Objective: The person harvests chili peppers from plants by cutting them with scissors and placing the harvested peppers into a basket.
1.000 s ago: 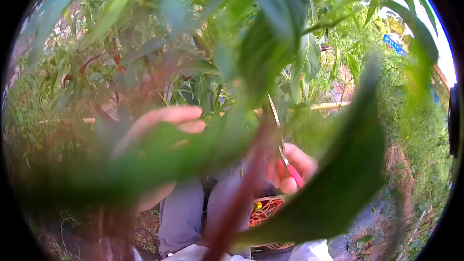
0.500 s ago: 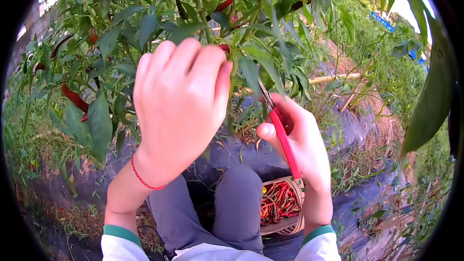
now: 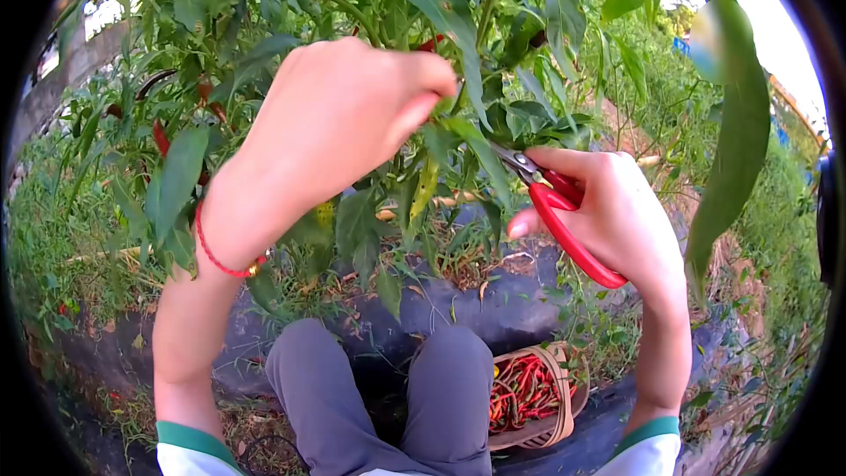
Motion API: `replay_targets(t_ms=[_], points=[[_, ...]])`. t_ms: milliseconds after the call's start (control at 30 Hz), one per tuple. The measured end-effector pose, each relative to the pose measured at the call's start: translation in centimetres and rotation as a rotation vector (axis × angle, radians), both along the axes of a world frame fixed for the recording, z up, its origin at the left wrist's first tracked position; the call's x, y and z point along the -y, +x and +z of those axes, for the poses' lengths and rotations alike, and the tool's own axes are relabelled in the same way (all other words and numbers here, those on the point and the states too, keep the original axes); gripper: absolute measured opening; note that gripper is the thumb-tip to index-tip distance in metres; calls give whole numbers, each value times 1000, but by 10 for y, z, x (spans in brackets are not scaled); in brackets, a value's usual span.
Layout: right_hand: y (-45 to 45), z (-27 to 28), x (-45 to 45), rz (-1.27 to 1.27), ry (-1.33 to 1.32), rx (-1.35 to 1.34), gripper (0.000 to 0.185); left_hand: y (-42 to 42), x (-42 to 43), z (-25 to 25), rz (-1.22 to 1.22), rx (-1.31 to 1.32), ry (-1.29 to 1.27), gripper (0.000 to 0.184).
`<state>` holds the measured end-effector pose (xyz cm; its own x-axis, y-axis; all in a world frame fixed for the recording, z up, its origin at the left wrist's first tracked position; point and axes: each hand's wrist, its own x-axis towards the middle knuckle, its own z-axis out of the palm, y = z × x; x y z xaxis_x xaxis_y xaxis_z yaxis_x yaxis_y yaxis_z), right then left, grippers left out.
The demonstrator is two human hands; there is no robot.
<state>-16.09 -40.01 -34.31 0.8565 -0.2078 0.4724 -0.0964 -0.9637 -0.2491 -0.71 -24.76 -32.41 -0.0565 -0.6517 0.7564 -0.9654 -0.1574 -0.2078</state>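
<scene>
My left hand (image 3: pixel 361 115), with a red cord bracelet (image 3: pixel 220 256) on the wrist, is raised into the pepper plant. Its fingers are bent together among the leaves, and what they grip is hidden. Just behind it a bit of a red chili pepper (image 3: pixel 432 42) shows. In my right hand (image 3: pixel 626 211) is a pair of scissors (image 3: pixel 564 234) with red loop handles. Their metal blades point up and left into the foliage, partly covered by a green leaf (image 3: pixel 480 154), close to the left hand's fingertips.
A woven basket (image 3: pixel 561 397) holding many red chilies (image 3: pixel 524 392) stands beside my right knee (image 3: pixel 451 370). More chilies, one red (image 3: pixel 160 138), hang at the left. A large leaf (image 3: pixel 731 150) hangs close on the right. Dark plastic sheeting (image 3: pixel 493 295) covers the ground.
My left hand has shifted right and turned sideways, fingers pointing right. My right hand has moved right with the scissors, whose handles now look spread wider. The view has shifted slightly.
</scene>
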Motion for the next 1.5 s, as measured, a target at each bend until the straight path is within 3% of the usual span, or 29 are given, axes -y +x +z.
replay_targets(t_ms=[33, 100, 200, 300, 367, 467, 500, 600, 667, 733, 767, 900, 1000, 1067, 1100, 1133, 1167, 1233, 1300, 1333, 1367, 1433, 1500], points=[[-1, 3, -1, -1, -9, 4, 52, 4, 0, 4, -1, 4, -9, 8], [-3, 8, 0, -8, -53, -73, 51, 11, 1, 11, 103, 362, 235, 2], [-4, 3, 1, -22, -73, -24, 50, 19, 12, 9, -13, 495, 127, 5], [-5, -1, 2, 18, -102, 58, 48, 15, 18, 13, -38, 633, 230, 12], [-5, 1, 1, -27, -163, -7, 46, 17, 14, 17, -80, 754, 206, 5], [-7, 7, -11, -96, -65, -60, 43, 17, 24, 21, -235, 708, 204, 14], [-7, 4, -8, -51, -36, -38, 44, 17, 17, 22, -53, 725, 333, 9], [-11, -3, -5, -4, 70, -44, 46, 23, 10, 20, -97, 599, 280, 5], [-19, -10, -7, -36, 253, -112, 51, 29, 9, 12, -151, 509, 77, 5], [-26, -28, -4, 9, 424, -91, 58, 21, 9, 3, -177, 178, -120, 2], [-30, -39, -6, 37, 465, -52, 60, 10, 5, 1, -149, -4, -221, 10], [-44, -71, -14, 119, 729, 25, 63, -33, -10, 0, -327, -92, -448, 7], [-58, -82, -22, 178, 815, 38, 62, -68, -23, -37, -497, -114, -565, 12], [-66, -87, -35, 177, 926, 111, 63, -101, -57, -87, -623, -360, -322, 11], [-66, -89, -31, 156, 924, 18, 63, -105, -78, -112, -758, -635, -110, 10], [-72, -87, -33, 132, 857, -52, 78, -110, -102, -112, -701, -994, -5, 12], [-75, -94, -36, 150, 871, 24, 79, -112, -125, -111, -626, -1347, 105, 15], [-79, -82, -59, 290, 911, 21, 72, -101, -140, -161, -798, -1487, 30, 9], [-67, -69, -73, 319, 957, 33, 72, -109, -171, -114, -622, -1516, -398, 15], [-57, -59, -80, 368, 690, 76, 69, -97, -180, -100, -569, -1244, -459, 24], [-47, -49, -86, 412, 421, 118, 67, -88, -182, -78, -420, -942, -482, 22], [-31, -36, -98, 338, 175, 212, 61, -70, -168, -19, -84, -321, -418, 21], [-20, -37, -98, 244, 35, 226, 77, -50, -152, 8, 124, -86, -303, 22]])
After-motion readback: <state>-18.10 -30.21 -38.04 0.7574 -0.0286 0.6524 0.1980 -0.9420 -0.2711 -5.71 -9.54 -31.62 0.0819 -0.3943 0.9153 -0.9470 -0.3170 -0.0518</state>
